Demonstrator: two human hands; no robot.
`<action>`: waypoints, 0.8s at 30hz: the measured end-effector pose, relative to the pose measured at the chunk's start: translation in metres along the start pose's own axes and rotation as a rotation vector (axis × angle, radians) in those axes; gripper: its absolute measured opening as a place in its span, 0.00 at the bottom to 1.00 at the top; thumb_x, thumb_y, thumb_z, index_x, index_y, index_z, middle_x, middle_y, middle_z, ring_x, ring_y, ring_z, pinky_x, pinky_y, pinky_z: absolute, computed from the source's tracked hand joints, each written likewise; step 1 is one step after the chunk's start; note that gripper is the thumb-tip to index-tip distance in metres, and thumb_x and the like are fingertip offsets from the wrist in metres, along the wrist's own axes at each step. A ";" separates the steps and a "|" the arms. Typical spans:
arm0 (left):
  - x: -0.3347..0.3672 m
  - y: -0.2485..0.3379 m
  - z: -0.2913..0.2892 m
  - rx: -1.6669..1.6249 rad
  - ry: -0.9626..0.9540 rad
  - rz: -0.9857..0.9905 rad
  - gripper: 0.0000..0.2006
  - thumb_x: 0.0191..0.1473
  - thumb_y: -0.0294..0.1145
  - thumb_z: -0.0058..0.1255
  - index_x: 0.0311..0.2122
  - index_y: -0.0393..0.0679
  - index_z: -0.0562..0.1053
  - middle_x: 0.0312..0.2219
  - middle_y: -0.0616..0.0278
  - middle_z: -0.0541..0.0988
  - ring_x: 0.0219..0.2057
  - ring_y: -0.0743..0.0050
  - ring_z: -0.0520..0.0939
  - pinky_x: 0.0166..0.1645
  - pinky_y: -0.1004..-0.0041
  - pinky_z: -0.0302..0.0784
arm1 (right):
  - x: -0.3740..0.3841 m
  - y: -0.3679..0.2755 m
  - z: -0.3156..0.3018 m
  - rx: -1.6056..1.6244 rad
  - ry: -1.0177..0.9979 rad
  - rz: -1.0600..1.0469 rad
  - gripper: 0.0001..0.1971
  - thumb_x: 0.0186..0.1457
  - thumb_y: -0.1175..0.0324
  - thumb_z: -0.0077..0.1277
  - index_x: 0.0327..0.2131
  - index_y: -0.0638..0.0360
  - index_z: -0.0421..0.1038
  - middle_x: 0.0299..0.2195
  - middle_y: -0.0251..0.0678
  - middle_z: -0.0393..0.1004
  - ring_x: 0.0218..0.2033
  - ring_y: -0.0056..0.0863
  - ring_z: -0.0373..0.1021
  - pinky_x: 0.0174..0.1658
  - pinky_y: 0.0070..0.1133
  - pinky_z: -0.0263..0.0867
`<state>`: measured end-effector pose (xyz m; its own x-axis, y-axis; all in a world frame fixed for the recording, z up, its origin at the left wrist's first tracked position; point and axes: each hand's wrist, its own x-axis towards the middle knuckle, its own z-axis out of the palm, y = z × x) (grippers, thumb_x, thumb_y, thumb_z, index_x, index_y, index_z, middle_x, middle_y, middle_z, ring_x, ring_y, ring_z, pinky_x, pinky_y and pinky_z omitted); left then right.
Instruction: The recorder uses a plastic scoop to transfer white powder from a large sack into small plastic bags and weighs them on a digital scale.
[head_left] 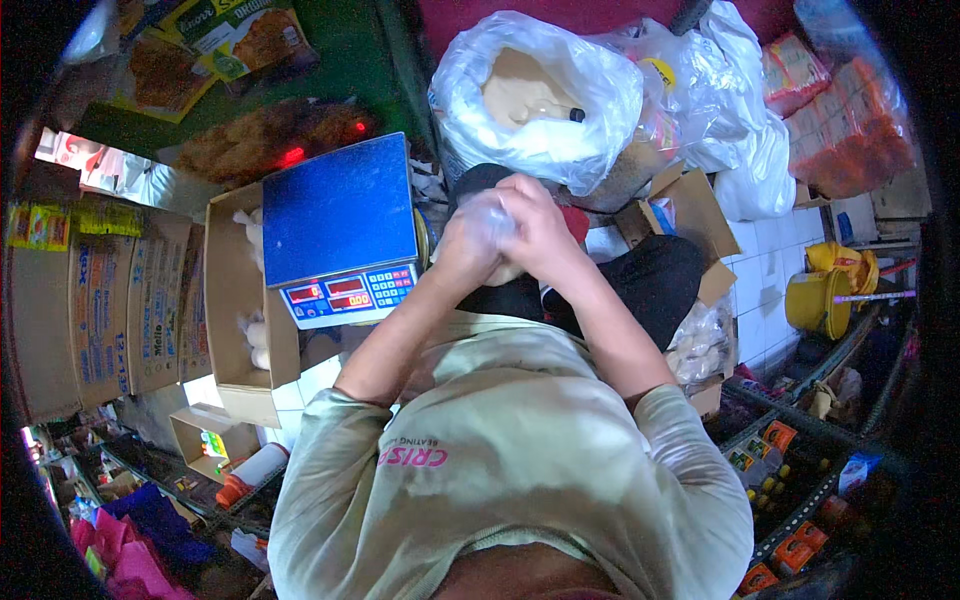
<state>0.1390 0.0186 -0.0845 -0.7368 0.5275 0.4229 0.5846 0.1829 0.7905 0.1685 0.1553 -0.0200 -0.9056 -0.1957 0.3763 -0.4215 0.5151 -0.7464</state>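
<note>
In front of my lap, my left hand [468, 245] and my right hand [538, 225] come together, fingers closed around a small clear plastic bag [492, 218]. Its pale lower part shows a little beneath them; motion blurs the details. Just beyond stands a large white plastic sack [460, 95], its mouth folded wide around pale, powdery or grainy contents [510, 85]. On those contents lies a clear plastic bottle-like piece with a black cap [576, 115]. Left of my hands is a digital scale [340, 205] with a blue, bare top plate and lit red digits.
Beside the scale, a cardboard box [235, 340] holds several small knotted white bags. To the right are an open carton [700, 215], a heap of small filled bags [700, 340] and a yellow bucket [822, 300]. Shelves with packaged goods [780, 450] flank me.
</note>
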 end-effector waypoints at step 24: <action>-0.004 0.038 -0.050 0.685 -0.219 0.083 0.42 0.31 0.53 0.56 0.55 0.49 0.58 0.55 0.63 0.59 0.56 0.59 0.59 0.56 0.54 0.45 | 0.010 -0.070 0.042 0.512 -0.593 -0.062 0.14 0.44 0.57 0.52 0.24 0.59 0.67 0.20 0.39 0.71 0.24 0.36 0.69 0.29 0.28 0.62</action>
<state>0.1471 -0.0178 -0.0338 -0.6381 0.7029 0.3142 0.7698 0.5762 0.2744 0.1871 0.0821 0.0126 -0.6933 -0.6985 0.1775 -0.3114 0.0683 -0.9478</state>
